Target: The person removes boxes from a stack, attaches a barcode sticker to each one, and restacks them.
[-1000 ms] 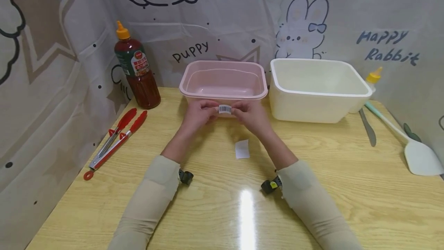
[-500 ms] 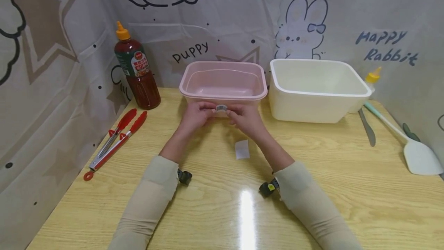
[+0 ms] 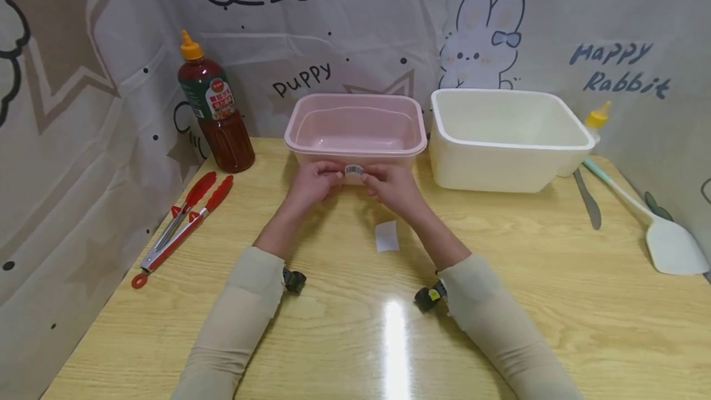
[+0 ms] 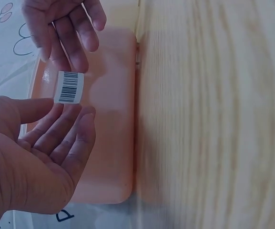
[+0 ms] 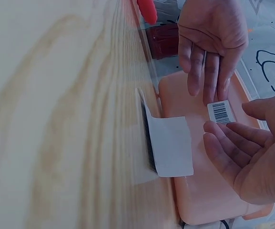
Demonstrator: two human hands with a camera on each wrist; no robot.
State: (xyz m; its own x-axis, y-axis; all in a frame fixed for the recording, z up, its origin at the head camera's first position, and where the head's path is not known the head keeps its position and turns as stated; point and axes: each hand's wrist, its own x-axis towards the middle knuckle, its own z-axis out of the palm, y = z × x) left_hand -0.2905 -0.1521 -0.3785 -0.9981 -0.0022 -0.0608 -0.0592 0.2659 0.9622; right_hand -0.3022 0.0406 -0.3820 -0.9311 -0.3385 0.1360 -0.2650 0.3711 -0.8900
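Between my two hands is a small white barcode sticker (image 4: 70,88), in front of the pink tub's (image 3: 355,159) near wall. My left hand (image 3: 312,183) holds one end of it with the fingertips and thumb. At the other end, the fingertips of my right hand (image 3: 393,187) hold it; the exact thumb contact is unclear in the right wrist view. The printed side of the sticker faces up toward the head camera, and it looks slightly bowed. Whether its back touches the tub cannot be told. A square piece of white paper (image 3: 387,236) lies on the table nearer to me.
A cream tub (image 3: 489,168) stands to the right, partly hiding a yellow-capped bottle (image 3: 597,117). Beyond it lie a grey knife (image 3: 589,202) and a white spatula (image 3: 674,245). On the left are a red sauce bottle (image 3: 222,122) and red-tipped tongs (image 3: 183,227).
Both hands and the sticker shifted slightly left, and the sticker became more bowed. Over the last half second the hands barely moved; the head view tilted a little.
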